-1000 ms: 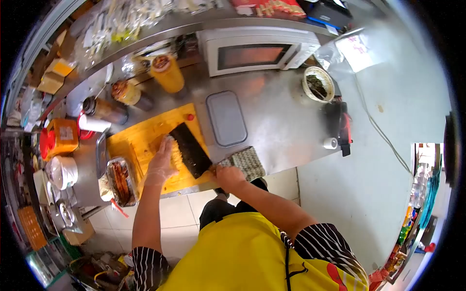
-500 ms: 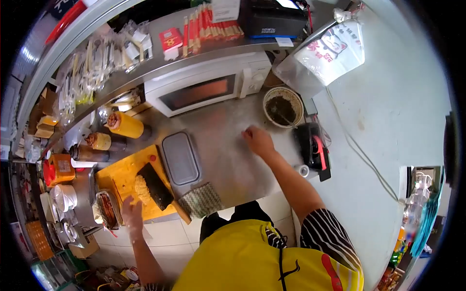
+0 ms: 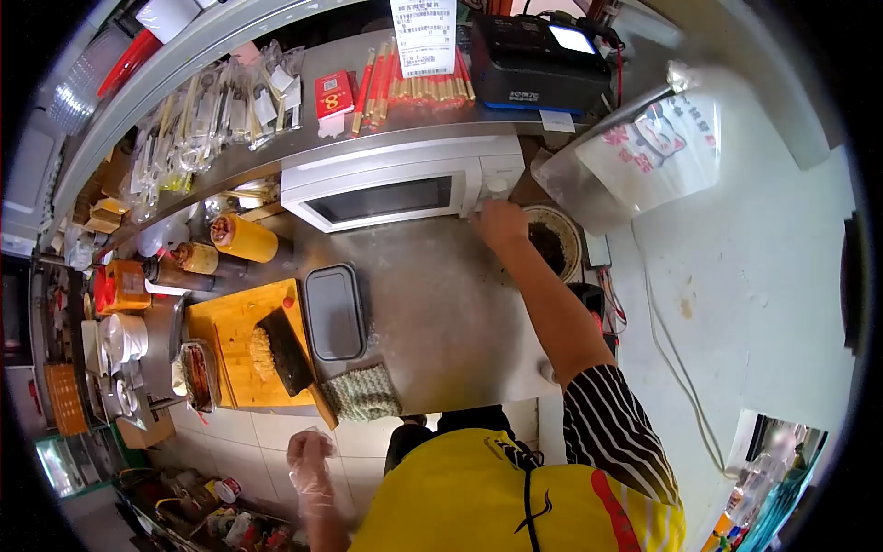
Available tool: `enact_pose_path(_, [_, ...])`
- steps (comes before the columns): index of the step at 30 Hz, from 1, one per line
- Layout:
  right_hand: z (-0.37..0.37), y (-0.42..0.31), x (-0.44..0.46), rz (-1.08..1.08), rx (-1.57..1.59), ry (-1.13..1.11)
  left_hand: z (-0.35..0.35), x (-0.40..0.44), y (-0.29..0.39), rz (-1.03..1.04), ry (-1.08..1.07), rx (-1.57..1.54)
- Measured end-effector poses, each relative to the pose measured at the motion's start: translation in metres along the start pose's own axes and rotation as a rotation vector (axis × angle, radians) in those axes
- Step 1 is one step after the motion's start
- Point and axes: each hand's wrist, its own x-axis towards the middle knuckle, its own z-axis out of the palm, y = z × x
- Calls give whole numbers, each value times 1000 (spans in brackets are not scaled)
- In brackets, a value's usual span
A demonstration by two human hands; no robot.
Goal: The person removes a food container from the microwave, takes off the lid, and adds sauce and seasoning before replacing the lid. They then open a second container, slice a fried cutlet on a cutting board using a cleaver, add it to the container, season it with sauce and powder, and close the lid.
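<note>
My right hand (image 3: pixel 504 225) is closed at the lower right corner of the white microwave (image 3: pixel 386 198), by its control panel; whatever its fingertips hold is hidden. My left hand (image 3: pixel 311 451), in a clear plastic glove, hangs in front of the counter with its fingers curled and nothing visible in them. On the yellow cutting board (image 3: pixel 221 322) a dark, broad-bladed knife (image 3: pixel 285 354) lies beside pale shredded food (image 3: pixel 262 353), its wooden handle (image 3: pixel 323 405) past the board's front edge. A grey-lidded container (image 3: pixel 334 313) stands right of the board.
A patterned cloth (image 3: pixel 361 393) lies at the counter's front edge. Sauce bottles (image 3: pixel 244 239) stand back left, near a tray of reddish food (image 3: pixel 199 375). A tub of dark contents (image 3: pixel 555 244) is beside my right forearm. Wrapped utensils (image 3: pixel 216 115) and a black printer (image 3: pixel 533 69) occupy the shelf.
My right hand has left the knife and moved over the counter to the microwave. My left hand has moved off the board, down toward my body, and its fingers have curled.
</note>
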Motion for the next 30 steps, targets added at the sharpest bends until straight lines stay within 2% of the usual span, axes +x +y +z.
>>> enact_pose_path(1, [-4, -7, -2, -47, 49, 57, 9, 0, 1, 11, -37, 13])
enact_pose_path(4, [13, -13, 10, 4, 125, 203, 43, 7, 8, -1, -146, 61])
enact_pose_path(6, [15, -10, -8, -33, 50, 89, 78, 11, 20, -47, -216, 75])
enact_pose_path(7, [14, -10, -20, -54, 13, 39, 97, 12, 21, -102, -222, -32])
enact_pose_path(8, [16, -7, -42, -86, 26, -42, 110, 18, 20, -123, -330, -59])
enact_pose_path(10, [23, 9, -71, -156, 26, -165, 143, 18, 25, -228, -412, -135])
enact_pose_path(12, [38, 23, -85, -220, 17, -268, 163, 24, 11, -195, -559, -213])
enact_pose_path(14, [48, 12, -68, -181, 251, -101, 176, 23, 8, -127, -654, -245])
enact_pose_path(16, [50, -14, -41, -215, 587, 33, 185, 13, 18, -31, -683, -241])
enact_pose_path(19, [50, -87, 9, -164, 827, 47, 168, 8, 15, 82, -597, -193])
enact_pose_path(20, [50, -111, 25, -148, 923, 32, 157, 7, 7, 1, -486, -144])
enact_pose_path(22, [130, -143, 95, -164, 948, -20, 145, 2, 11, 85, -463, -98])
enact_pose_path(24, [108, -176, 106, 111, 978, -54, 132, -2, 11, 140, -450, -76])
enact_pose_path(25, [106, -189, 119, 96, 830, 58, 129, -3, 12, 180, -453, -31])
enact_pose_path(27, [106, -202, 127, 101, 771, 180, 125, -7, 13, 256, -460, 57])
enact_pose_path(30, [58, -204, 107, 169, 1064, 161, 119, -10, 8, 216, -465, 57])
